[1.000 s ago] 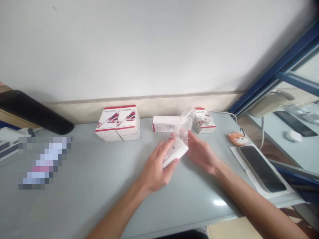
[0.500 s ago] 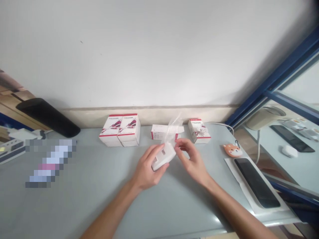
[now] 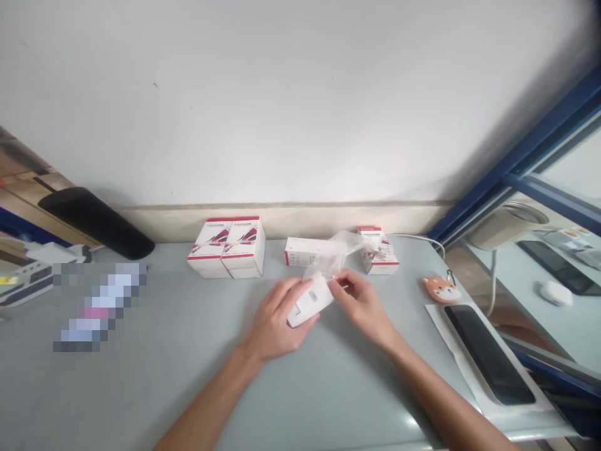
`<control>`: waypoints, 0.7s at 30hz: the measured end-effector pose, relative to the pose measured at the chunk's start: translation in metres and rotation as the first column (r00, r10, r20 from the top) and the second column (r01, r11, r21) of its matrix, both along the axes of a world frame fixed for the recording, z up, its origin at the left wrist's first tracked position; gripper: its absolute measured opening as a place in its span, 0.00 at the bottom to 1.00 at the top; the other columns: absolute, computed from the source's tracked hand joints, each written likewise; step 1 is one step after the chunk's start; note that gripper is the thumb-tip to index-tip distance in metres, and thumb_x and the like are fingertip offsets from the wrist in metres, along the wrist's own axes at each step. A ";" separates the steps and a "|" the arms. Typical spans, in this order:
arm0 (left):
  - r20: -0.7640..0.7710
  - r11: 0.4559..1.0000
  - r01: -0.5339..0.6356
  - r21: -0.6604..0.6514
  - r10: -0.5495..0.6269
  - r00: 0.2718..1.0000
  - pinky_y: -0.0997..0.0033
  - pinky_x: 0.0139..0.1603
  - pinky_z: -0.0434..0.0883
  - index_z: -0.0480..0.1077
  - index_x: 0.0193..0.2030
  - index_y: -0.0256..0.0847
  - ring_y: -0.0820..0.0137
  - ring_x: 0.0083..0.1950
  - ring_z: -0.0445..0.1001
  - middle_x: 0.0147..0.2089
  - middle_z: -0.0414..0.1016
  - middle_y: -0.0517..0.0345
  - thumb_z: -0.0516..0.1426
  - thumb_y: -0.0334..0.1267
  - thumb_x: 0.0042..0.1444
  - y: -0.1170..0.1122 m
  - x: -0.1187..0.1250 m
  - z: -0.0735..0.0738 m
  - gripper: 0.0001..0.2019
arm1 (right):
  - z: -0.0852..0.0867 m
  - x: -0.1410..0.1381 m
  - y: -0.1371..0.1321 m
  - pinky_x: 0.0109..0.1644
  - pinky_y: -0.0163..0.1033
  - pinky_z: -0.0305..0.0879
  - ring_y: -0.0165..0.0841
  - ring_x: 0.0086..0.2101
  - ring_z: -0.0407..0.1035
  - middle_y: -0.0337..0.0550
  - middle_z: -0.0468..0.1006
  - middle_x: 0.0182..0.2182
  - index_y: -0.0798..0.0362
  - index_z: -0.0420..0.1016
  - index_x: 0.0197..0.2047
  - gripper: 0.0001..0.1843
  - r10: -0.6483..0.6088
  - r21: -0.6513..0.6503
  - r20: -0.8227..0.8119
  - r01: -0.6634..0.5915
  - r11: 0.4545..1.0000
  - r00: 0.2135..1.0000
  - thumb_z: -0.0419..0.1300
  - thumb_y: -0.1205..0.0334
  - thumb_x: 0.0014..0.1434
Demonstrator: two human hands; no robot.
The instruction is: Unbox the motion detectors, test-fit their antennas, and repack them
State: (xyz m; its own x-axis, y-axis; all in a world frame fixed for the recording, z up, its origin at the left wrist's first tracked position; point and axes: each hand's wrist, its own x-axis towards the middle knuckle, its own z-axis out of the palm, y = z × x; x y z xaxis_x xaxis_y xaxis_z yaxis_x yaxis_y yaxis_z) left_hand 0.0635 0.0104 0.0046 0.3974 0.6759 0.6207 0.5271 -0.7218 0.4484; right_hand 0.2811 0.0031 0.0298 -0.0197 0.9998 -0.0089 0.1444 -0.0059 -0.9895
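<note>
My left hand (image 3: 276, 326) is wrapped round a small white plastic device (image 3: 310, 304) with a dark-marked label, held tilted above the table. A clear plastic bag (image 3: 346, 244) spreads from the device's far end toward the boxes. At the device's right side my right hand (image 3: 365, 308) is closed, thumb and fingers pinching the bag's edge. Behind the bag lies a white and red carton (image 3: 300, 249) on its side, partly covered by the film. Another carton (image 3: 379, 254), with small white parts on top, stands to the right of it.
Two matching cartons (image 3: 228, 247) stand together by the wall. A black cylinder-like object (image 3: 96, 222) leans at the left, near a power strip (image 3: 30, 279). On the right are an orange dog-faced case (image 3: 441, 288), a dark phone (image 3: 488, 354) and a blue-framed mirror (image 3: 554, 181).
The clear bag has gone from standing up to drooping to the right. My right hand has closed in against the device, and the device's labelled face has turned more toward me.
</note>
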 end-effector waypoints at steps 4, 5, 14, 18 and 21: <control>0.059 0.994 -0.066 -0.091 0.072 0.996 0.61 0.57 0.78 0.62 0.72 0.49 0.58 0.58 0.78 0.61 0.72 0.46 0.64 0.35 0.61 0.001 0.002 -0.001 0.33 | 0.000 0.003 0.003 0.47 0.42 0.64 0.35 0.39 0.70 0.40 0.77 0.37 0.50 0.74 0.39 0.19 0.046 0.021 0.049 -0.047 0.999 0.998 0.59 0.43 0.70; 0.066 0.991 -0.078 -0.109 0.085 0.994 0.61 0.57 0.78 0.62 0.71 0.49 0.58 0.58 0.78 0.61 0.72 0.46 0.64 0.35 0.62 0.001 0.002 -0.001 0.32 | 0.000 0.004 0.003 0.47 0.42 0.64 0.36 0.39 0.70 0.40 0.78 0.37 0.50 0.73 0.38 0.19 0.064 0.014 0.053 -0.064 0.998 0.997 0.58 0.42 0.70; 0.069 0.972 -0.088 -0.218 0.106 0.992 0.58 0.61 0.75 0.59 0.74 0.50 0.56 0.62 0.75 0.64 0.69 0.45 0.62 0.37 0.64 0.001 0.000 -0.004 0.33 | -0.003 0.007 0.002 0.50 0.44 0.67 0.37 0.41 0.72 0.43 0.81 0.41 0.50 0.78 0.45 0.19 0.213 -0.040 0.087 -0.210 0.977 0.973 0.59 0.43 0.70; 0.132 0.957 -0.007 -0.290 0.047 0.990 0.56 0.62 0.73 0.59 0.75 0.50 0.55 0.64 0.72 0.66 0.66 0.44 0.61 0.38 0.65 0.002 -0.004 -0.004 0.32 | -0.002 0.014 0.002 0.51 0.45 0.68 0.39 0.44 0.73 0.44 0.81 0.44 0.49 0.78 0.49 0.21 0.279 -0.058 0.093 -0.274 0.960 0.956 0.60 0.40 0.69; 0.246 0.907 0.091 -0.410 0.014 0.969 0.57 0.62 0.72 0.61 0.73 0.49 0.54 0.64 0.71 0.68 0.66 0.45 0.59 0.43 0.68 0.000 -0.005 -0.002 0.28 | -0.002 0.020 0.002 0.52 0.45 0.69 0.40 0.45 0.73 0.45 0.80 0.44 0.49 0.77 0.46 0.26 0.353 -0.029 0.052 -0.352 0.936 0.934 0.57 0.34 0.68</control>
State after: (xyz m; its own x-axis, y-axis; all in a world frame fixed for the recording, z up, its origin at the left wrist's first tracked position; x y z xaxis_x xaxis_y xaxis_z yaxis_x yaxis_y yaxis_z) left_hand 0.0588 0.0101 0.0027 0.3042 0.8797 0.3656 0.3425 -0.4591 0.8197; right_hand 0.3014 0.0053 0.0274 -0.3695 0.9284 -0.0388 0.1953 0.0367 -0.9801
